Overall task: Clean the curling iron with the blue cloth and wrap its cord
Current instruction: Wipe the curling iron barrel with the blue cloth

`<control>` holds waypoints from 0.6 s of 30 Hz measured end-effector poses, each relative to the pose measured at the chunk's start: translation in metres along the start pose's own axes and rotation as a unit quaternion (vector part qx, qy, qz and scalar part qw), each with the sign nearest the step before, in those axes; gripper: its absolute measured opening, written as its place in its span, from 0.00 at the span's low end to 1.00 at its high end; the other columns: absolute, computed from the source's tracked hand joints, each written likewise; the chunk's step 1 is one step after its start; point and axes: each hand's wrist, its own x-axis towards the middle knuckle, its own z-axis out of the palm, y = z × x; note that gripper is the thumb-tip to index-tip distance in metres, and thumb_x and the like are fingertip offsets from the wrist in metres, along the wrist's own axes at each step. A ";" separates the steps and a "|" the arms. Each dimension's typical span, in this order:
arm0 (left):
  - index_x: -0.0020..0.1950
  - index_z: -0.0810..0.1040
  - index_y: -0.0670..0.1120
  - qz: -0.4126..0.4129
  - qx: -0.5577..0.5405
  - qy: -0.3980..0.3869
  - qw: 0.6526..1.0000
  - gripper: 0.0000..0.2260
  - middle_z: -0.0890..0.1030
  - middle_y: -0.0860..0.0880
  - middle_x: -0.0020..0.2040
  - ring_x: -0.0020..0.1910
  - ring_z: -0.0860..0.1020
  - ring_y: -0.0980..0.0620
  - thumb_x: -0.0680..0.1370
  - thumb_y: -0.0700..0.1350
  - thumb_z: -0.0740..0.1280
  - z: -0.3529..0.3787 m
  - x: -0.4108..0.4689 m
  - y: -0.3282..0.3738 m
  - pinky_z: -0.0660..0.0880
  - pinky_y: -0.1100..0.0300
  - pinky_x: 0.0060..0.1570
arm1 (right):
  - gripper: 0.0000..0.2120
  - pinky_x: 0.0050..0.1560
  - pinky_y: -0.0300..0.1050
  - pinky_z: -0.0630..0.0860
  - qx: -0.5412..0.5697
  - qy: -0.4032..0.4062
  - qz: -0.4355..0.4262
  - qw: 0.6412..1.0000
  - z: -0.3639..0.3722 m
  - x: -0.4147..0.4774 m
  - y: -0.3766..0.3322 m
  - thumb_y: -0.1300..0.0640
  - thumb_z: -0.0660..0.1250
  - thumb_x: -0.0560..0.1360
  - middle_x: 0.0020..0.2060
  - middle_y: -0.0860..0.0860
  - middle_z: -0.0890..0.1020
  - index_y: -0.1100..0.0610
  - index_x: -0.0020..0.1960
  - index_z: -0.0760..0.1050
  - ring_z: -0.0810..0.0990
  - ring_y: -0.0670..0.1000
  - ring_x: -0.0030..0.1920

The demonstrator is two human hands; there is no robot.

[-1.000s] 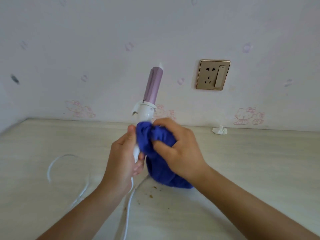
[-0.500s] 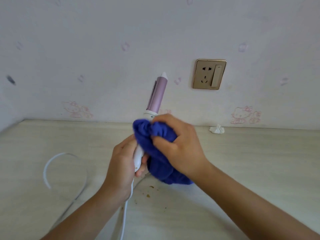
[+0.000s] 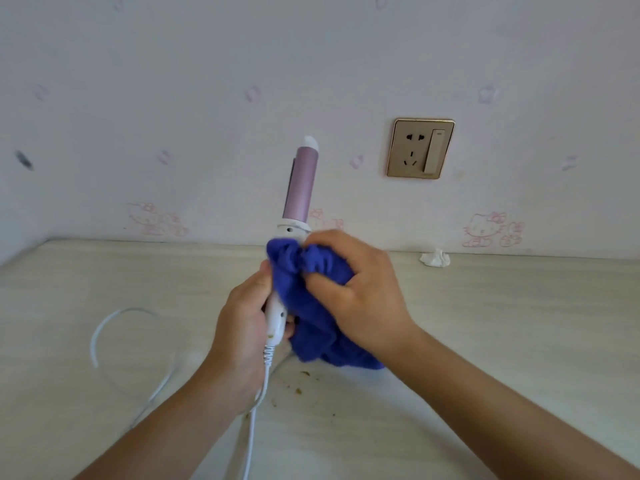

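Observation:
The curling iron (image 3: 300, 183) stands nearly upright above the table, its pink-purple barrel and white tip pointing up. My left hand (image 3: 244, 323) grips its white handle from the left. My right hand (image 3: 360, 292) holds the bunched blue cloth (image 3: 311, 306) pressed around the upper part of the handle, just below the barrel's white collar. The cloth hangs down to the table behind the handle. The white cord (image 3: 256, 410) runs from the handle's base down toward me, and another stretch loops over the table at the left (image 3: 114, 318).
The pale wood-grain table (image 3: 502, 341) meets a white wall with pink cartoon stickers. A gold wall socket (image 3: 420, 148) sits right of the barrel. A crumpled white tissue (image 3: 435, 258) lies by the wall. Brown crumbs (image 3: 299, 386) dot the table below the cloth.
The iron has turned in my left hand and its barrel has tipped from leaning right to more upright. My right hand has kept the cloth on the upper handle, rubbing it slightly.

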 end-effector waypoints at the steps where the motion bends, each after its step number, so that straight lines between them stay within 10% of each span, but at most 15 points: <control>1: 0.45 0.78 0.42 0.004 0.016 -0.002 1.000 0.15 0.72 0.45 0.34 0.33 0.71 0.51 0.84 0.51 0.62 0.002 0.000 -0.002 0.70 0.59 0.31 | 0.14 0.51 0.46 0.80 -0.001 0.030 0.005 1.000 -0.004 0.003 0.001 0.61 0.70 0.72 0.46 0.42 0.84 0.46 0.53 0.80 0.83 0.47 0.48; 9: 0.50 0.88 0.44 -0.062 -0.125 0.032 0.990 0.20 0.79 0.47 0.34 0.32 0.81 0.51 0.83 0.56 0.63 -0.005 0.002 0.017 0.82 0.61 0.31 | 0.16 0.50 0.50 0.78 0.013 -0.136 -0.053 0.989 0.026 -0.023 -0.004 0.63 0.72 0.69 0.44 0.44 0.83 0.50 0.53 0.82 0.81 0.47 0.45; 14: 0.36 0.81 0.44 -0.045 -0.059 0.039 0.996 0.19 0.73 0.47 0.29 0.26 0.72 0.52 0.83 0.51 0.64 0.005 0.000 0.000 0.67 0.61 0.23 | 0.15 0.54 0.51 0.80 0.018 0.008 0.013 1.000 0.007 -0.005 -0.003 0.61 0.70 0.70 0.47 0.44 0.85 0.47 0.53 0.82 0.84 0.47 0.50; 18: 0.43 0.75 0.40 0.012 0.096 0.005 0.995 0.19 0.69 0.45 0.30 0.24 0.64 0.51 0.86 0.52 0.59 0.005 -0.002 -0.009 0.58 0.61 0.23 | 0.16 0.51 0.36 0.79 0.015 0.082 0.037 0.996 -0.017 0.010 0.001 0.62 0.69 0.72 0.46 0.40 0.85 0.42 0.52 0.81 0.84 0.45 0.50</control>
